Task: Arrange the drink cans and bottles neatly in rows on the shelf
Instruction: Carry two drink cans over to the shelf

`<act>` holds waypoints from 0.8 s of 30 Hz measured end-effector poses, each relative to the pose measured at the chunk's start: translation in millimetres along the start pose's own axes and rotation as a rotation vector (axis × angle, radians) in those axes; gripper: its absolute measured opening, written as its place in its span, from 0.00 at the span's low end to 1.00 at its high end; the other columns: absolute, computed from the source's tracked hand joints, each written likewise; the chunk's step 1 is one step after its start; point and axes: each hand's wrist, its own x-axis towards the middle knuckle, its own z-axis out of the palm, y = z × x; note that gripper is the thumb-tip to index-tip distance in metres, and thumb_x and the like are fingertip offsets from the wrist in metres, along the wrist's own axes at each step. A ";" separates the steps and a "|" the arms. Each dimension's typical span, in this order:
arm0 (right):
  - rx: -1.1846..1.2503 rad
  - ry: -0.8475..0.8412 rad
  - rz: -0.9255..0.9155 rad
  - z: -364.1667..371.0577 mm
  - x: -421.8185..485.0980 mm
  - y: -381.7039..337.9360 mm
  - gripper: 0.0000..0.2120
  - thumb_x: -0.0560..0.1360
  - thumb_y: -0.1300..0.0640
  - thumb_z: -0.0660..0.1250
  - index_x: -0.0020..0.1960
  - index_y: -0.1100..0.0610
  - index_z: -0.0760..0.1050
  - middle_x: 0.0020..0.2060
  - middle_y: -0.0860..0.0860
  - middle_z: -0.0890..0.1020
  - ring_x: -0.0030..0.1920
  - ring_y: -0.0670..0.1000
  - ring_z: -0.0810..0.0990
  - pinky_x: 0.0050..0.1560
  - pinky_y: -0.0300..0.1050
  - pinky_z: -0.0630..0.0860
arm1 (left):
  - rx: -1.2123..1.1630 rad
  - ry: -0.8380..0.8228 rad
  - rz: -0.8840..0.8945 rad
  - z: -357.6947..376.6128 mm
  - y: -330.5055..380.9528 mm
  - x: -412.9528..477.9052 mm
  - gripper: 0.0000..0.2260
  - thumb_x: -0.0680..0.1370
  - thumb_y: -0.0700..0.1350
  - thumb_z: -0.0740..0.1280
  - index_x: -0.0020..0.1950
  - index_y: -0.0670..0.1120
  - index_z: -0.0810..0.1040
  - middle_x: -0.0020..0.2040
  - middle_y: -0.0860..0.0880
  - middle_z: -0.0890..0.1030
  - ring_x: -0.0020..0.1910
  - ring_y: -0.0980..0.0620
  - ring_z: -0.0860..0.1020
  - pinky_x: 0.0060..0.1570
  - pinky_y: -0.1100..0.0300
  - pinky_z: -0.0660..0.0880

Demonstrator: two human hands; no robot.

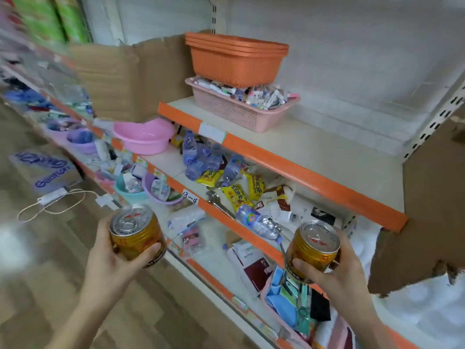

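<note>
left hand (113, 255) grips gold can (136, 233) | right hand (334, 268) grips second gold can (313, 250) (both upright, below shelf (314, 170))

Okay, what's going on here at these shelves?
A person faces store shelves. The left hand grips the left can and the right hand grips the right can. Both gold cans are tops up, in the air, not yet shelved. On the middle shelf, bottles lie jumbled among yellow packets. The top shelf carries a pink basket with orange baskets stacked on it.
</note>
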 end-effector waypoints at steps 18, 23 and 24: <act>0.198 -0.848 -0.259 234.8 -125.4 -119.3 0.40 0.45 0.35 0.78 0.54 0.37 0.70 0.50 0.39 0.80 0.51 0.40 0.79 0.48 0.33 0.76 | 0.239 0.757 -0.232 -249.8 33.6 -279.8 0.31 0.57 0.55 0.76 0.57 0.61 0.68 0.54 0.66 0.77 0.52 0.66 0.76 0.50 0.72 0.73; 0.214 -1.110 -0.390 319.7 -219.1 -166.8 0.34 0.53 0.48 0.82 0.55 0.40 0.70 0.49 0.38 0.79 0.51 0.40 0.78 0.53 0.42 0.75 | 0.355 0.971 -0.316 -322.7 56.8 -374.8 0.31 0.57 0.59 0.73 0.57 0.62 0.66 0.53 0.68 0.76 0.52 0.68 0.75 0.49 0.75 0.71; 0.214 -1.152 -0.419 335.8 -239.4 -175.8 0.34 0.55 0.53 0.82 0.56 0.41 0.70 0.50 0.38 0.79 0.52 0.40 0.77 0.54 0.43 0.74 | 0.389 1.017 -0.339 -335.8 61.4 -393.5 0.31 0.57 0.59 0.73 0.57 0.63 0.66 0.53 0.69 0.76 0.51 0.68 0.75 0.49 0.75 0.71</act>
